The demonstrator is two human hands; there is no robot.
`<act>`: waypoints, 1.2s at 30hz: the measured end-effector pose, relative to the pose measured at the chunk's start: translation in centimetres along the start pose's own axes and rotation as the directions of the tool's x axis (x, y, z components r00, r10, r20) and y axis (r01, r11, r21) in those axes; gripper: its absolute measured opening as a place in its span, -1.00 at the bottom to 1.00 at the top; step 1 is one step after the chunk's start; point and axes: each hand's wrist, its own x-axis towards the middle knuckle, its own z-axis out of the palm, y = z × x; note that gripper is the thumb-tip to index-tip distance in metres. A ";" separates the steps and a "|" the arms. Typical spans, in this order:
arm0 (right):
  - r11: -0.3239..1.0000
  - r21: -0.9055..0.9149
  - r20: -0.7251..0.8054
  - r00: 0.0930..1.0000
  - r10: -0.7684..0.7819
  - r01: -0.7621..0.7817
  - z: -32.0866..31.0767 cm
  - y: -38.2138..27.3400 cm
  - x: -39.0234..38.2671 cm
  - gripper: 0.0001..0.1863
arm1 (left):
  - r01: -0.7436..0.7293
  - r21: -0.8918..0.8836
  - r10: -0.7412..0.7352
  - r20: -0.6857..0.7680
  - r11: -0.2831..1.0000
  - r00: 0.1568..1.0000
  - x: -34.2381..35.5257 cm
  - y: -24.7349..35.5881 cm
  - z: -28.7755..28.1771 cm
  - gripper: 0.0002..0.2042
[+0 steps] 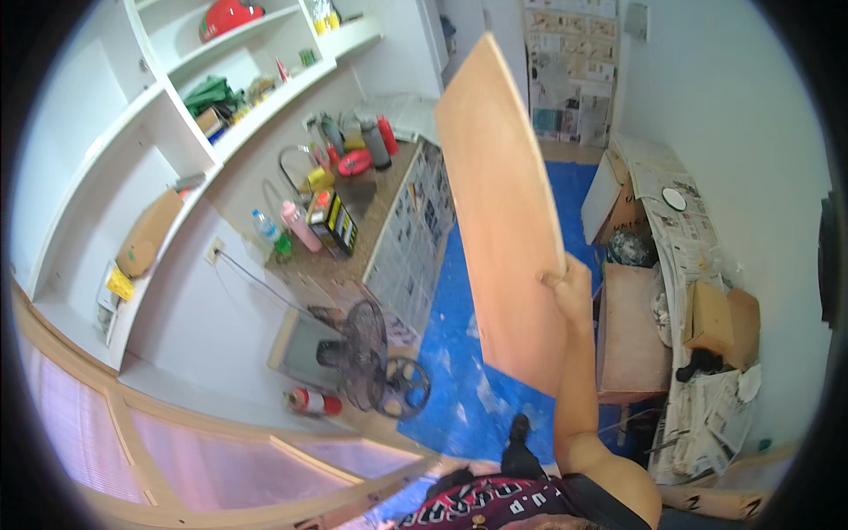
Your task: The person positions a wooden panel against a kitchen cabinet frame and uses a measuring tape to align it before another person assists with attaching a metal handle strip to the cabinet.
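A long flat plywood board [503, 194] stands on edge in front of me, its far end raised and its pale edge facing right. My right hand [572, 290] is closed on the board's right edge near the lower end, with the thumb lying across the face. The other fingers go behind the board and are hidden. My right arm reaches up from the lower right. My left hand does not show.
Blue sheeting [450, 353] covers the floor. To the left are a black fan [362, 344], a red fire extinguisher [314, 402] and a counter [309, 265] with bottles. White shelves [146, 106] line the left wall. A paper-covered bench [676, 190] and a wooden box [632, 327] stand right.
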 end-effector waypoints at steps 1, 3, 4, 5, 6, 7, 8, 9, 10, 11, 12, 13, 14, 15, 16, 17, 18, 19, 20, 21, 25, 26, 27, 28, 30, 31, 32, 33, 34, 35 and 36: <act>1.000 0.010 0.023 0.999 0.023 -0.024 -1.2 -0.7 1.5 -0.60 | -0.002 -0.008 0.002 0.000 1.000 1.000 -0.3 0.7 1.5 -0.57; 0.999 0.031 0.017 1.000 0.008 -0.009 -3.6 -1.2 3.9 -0.64 | -0.009 -0.026 0.009 0.006 1.000 1.000 -0.6 2.9 3.7 -0.56; 0.999 0.030 0.029 0.999 0.029 -0.029 -4.7 -1.5 5.4 -0.65 | 0.000 -0.036 0.000 0.004 0.999 1.000 -0.3 3.5 4.8 -0.55; 0.998 0.027 0.032 0.998 0.051 -0.052 -5.9 -2.2 6.7 -0.65 | 0.020 -0.055 -0.020 0.000 0.998 1.000 -0.3 4.1 5.9 -0.55; 0.998 0.058 0.019 0.999 0.035 -0.036 -6.7 -2.8 7.7 -0.65 | 0.048 -0.076 -0.048 -0.003 0.996 0.999 -0.3 5.1 6.8 -0.55; 0.995 0.095 -0.007 1.000 -0.008 0.009 -7.2 -3.7 9.2 -0.65 | 0.065 -0.101 -0.066 -0.007 0.993 0.998 0.0 6.3 7.9 -0.54; 0.995 0.100 -0.011 1.000 -0.025 0.026 -7.3 -4.3 10.7 -0.63 | 0.087 -0.132 -0.088 -0.007 0.987 0.996 0.1 7.0 9.3 -0.54; 0.993 0.109 0.006 0.999 -0.042 0.041 -7.0 -4.9 11.9 -0.60 | 0.113 -0.181 -0.118 -0.014 0.977 0.993 -0.4 6.6 11.5 -0.53; 0.992 0.114 -0.019 0.998 -0.061 0.063 -7.2 -4.9 13.8 -0.58 | 0.133 -0.192 -0.136 -0.002 0.972 0.991 1.0 7.8 12.3 -0.53; 0.997 0.055 -0.057 0.997 -0.048 0.051 -7.6 -5.0 15.4 -0.56 | 0.157 -0.189 -0.157 0.014 0.969 0.987 1.5 8.5 13.0 -0.52; 0.999 0.002 -0.096 0.994 -0.046 0.046 -8.0 -5.0 17.3 -0.54 | 0.177 -0.190 -0.175 0.028 0.966 0.984 2.7 9.5 13.6 -0.52; 0.998 -0.045 -0.146 0.988 -0.056 0.049 -8.0 -5.2 19.3 -0.52 | 0.187 -0.183 -0.182 0.044 0.965 0.982 4.8 10.9 13.9 -0.52; 0.997 -0.043 -0.176 0.982 -0.065 0.059 -7.9 -5.3 21.2 -0.50 | 0.202 -0.168 -0.194 0.060 0.965 0.979 6.3 12.1 14.1 -0.51; 0.996 -0.041 -0.196 0.977 -0.080 0.074 -7.6 -5.5 23.1 -0.49 | 0.212 -0.157 -0.202 0.075 0.965 0.976 8.1 13.3 14.9 -0.51; 0.994 -0.027 -0.225 0.968 -0.108 0.104 -7.1 -5.6 25.3 -0.47 | 0.186 -0.137 -0.175 0.088 0.973 0.981 10.7 15.2 15.3 -0.50; 0.990 -0.041 -0.231 0.963 -0.139 0.133 -6.8 -5.2 27.4 -0.46 | 0.102 -0.068 -0.094 0.117 0.992 0.989 13.0 16.9 15.7 -0.50; 0.986 -0.054 -0.266 0.950 -0.164 0.156 -7.3 -4.3 30.1 -0.46 | -0.134 0.124 0.111 0.179 0.983 0.978 16.0 20.6 14.5 -0.49; 0.982 -0.073 -0.278 0.942 -0.190 0.176 -7.5 -4.1 32.6 -0.46 | -0.533 0.384 0.454 0.282 0.754 0.845 19.2 23.8 13.6 -0.49; 0.981 -0.076 -0.286 0.939 -0.191 0.177 -6.8 -4.7 35.1 -0.42 | -0.641 0.436 0.572 0.297 0.631 0.765 22.7 27.1 13.7 -0.49; 0.983 -0.066 -0.300 0.936 -0.186 0.174 -6.0 -5.1 37.7 -0.39 | -0.681 0.457 0.642 0.268 0.572 0.718 25.9 31.0 13.7 -0.48; 0.963 0.026 -0.309 0.918 -0.248 0.269 -3.8 -6.4 48.2 -0.31 | -0.227 -0.108 0.242 0.146 0.968 0.959 37.4 66.3 17.0 -0.29; 0.948 0.075 -0.318 0.909 -0.270 0.308 -2.8 -6.2 50.7 -0.33 | -0.322 -0.146 0.347 0.202 0.935 0.916 38.5 75.0 18.2 -0.23; 0.934 0.120 -0.323 0.903 -0.284 0.336 -1.8 -5.7 53.2 -0.34 | -0.406 -0.251 0.463 0.241 0.879 0.853 37.1 84.2 19.9 -0.27; 0.917 0.166 -0.329 0.897 -0.296 0.363 -0.7 -5.2 55.8 -0.36 | -0.459 -0.307 0.545 0.320 0.834 0.775 36.5 91.9 21.5 -0.22; 0.903 0.192 -0.330 0.892 -0.309 0.383 0.7 -3.1 61.1 -0.39 | -0.521 -0.416 0.666 0.437 0.746 0.605 36.4 104.5 24.8 -0.16; 0.898 0.201 -0.332 0.889 -0.315 0.393 1.4 -1.8 64.0 -0.41 | -0.515 -0.494 0.714 0.467 0.700 0.522 36.9 110.1 26.5 -0.15; 0.888 0.226 -0.335 0.888 -0.315 0.400 2.6 -1.1 66.9 -0.42 | -0.514 -0.508 0.721 0.437 0.691 0.538 37.2 115.8 28.0 -0.16; 0.875 0.260 -0.325 0.890 -0.319 0.409 4.3 -0.7 69.7 -0.44 | -0.516 -0.528 0.733 0.393 0.675 0.555 37.7 120.6 28.7 -0.17; 0.860 0.306 -0.301 0.898 -0.320 0.409 6.4 0.1 72.8 -0.46 | -0.499 -0.592 0.764 0.375 0.633 0.524 38.9 124.7 28.3 -0.18; 0.852 0.315 -0.277 0.899 -0.340 0.419 7.9 0.8 75.7 -0.48 | -0.470 -0.651 0.791 0.378 0.597 0.481 40.4 128.7 28.4 -0.20; 0.843 0.325 -0.257 0.898 -0.358 0.429 9.0 1.2 78.7 -0.50 | -0.440 -0.702 0.816 0.380 0.561 0.435 41.7 132.6 28.8 -0.22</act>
